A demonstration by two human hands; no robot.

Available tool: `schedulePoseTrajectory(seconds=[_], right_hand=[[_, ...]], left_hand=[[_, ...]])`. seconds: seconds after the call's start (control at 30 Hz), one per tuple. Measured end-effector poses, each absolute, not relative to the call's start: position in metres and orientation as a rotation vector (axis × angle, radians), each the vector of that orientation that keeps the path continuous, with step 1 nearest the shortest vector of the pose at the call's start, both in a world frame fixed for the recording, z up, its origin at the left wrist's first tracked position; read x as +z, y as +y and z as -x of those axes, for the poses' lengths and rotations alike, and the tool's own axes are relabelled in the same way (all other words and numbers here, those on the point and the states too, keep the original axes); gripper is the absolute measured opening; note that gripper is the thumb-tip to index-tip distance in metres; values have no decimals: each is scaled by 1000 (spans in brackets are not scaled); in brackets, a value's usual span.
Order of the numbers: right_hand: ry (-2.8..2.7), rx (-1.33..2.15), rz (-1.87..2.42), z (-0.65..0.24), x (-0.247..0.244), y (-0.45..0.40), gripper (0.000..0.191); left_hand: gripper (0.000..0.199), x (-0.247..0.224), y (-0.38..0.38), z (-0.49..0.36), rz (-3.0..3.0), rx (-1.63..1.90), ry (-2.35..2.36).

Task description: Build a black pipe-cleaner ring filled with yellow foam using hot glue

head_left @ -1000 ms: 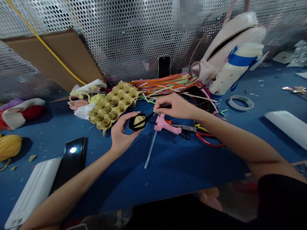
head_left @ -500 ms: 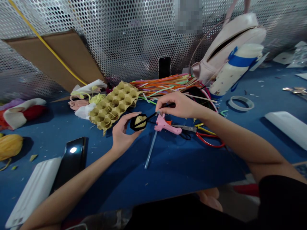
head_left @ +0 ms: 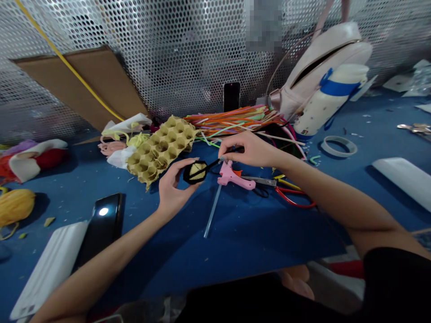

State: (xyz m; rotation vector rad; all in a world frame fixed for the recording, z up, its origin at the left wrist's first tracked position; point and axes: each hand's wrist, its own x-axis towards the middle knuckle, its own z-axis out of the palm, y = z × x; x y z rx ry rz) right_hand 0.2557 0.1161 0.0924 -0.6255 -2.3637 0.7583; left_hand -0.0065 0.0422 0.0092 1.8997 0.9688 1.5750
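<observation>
Left hand (head_left: 177, 193) holds a small black pipe-cleaner frame (head_left: 195, 172) above the blue worktop (head_left: 256, 237) — fingertips at its rim | right hand (head_left: 251, 149) pinches its thin black stem (head_left: 210, 168) | piece looks light, soft, bendable — best taken by the rim | pink glue gun (head_left: 234, 176) just beside

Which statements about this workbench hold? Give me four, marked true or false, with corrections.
The left hand holds a black-edged yellow shape. True.
The red-handled scissors lie right of the pink glue gun. True.
The right hand grips the pink glue gun. False: it pinches a black stem from the shape.
The cardboard egg tray lies right of the pink glue gun. False: the cardboard egg tray lies left of it.
</observation>
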Motion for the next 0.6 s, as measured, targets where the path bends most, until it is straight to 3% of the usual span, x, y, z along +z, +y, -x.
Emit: schedulePoseTrajectory(seconds=[0.6], right_hand=[[-2293,768,712,-241,73,114,11]], left_hand=[[54,13,37,5,-1898,1557,941]])
